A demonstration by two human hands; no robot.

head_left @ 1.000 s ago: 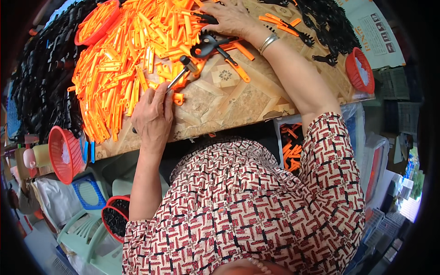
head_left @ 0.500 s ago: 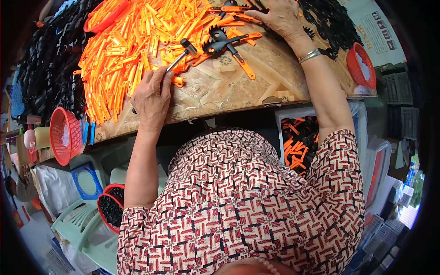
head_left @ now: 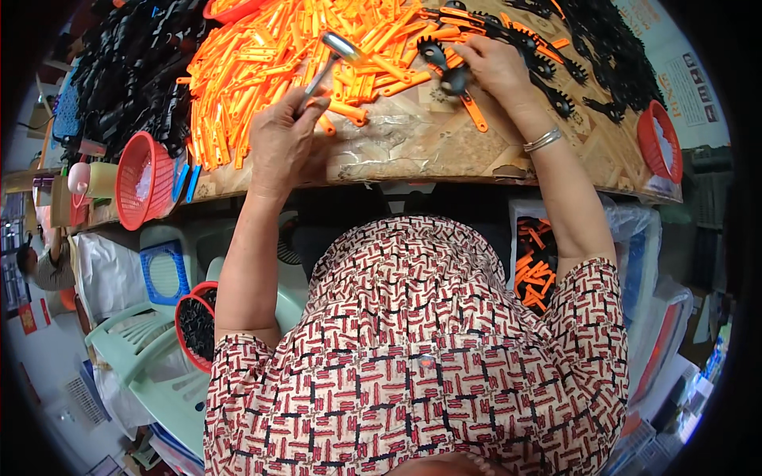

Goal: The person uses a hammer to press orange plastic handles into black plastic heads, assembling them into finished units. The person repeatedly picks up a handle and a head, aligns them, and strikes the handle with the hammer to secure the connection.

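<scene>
My left hand (head_left: 279, 143) is closed around the handle of a small hammer (head_left: 343, 47), whose metal head is raised over the orange pile. To the right, the closed fingers of my right hand (head_left: 498, 73) are at a black pasta server (head_left: 453, 80), blurred by motion; its handle is largely hidden. Beneath it lies another pasta server, with a toothed black head (head_left: 431, 52) and an orange handle (head_left: 475, 113). Many loose orange handles (head_left: 262, 79) are heaped beside my left hand. An orange handle piece (head_left: 348, 111) lies close to the hammer.
More black toothed heads (head_left: 544, 67) lie beyond my right hand, near a black heap (head_left: 615, 51). Another black heap (head_left: 131, 87) covers the far left. Red baskets (head_left: 143, 182) stand at both table ends. Below the right edge is a box of orange and black pieces (head_left: 536, 274).
My right hand has come back from the far side to the pasta servers and taken hold of one. The hammer in my left hand has tilted more upright. The whole view has shifted.
</scene>
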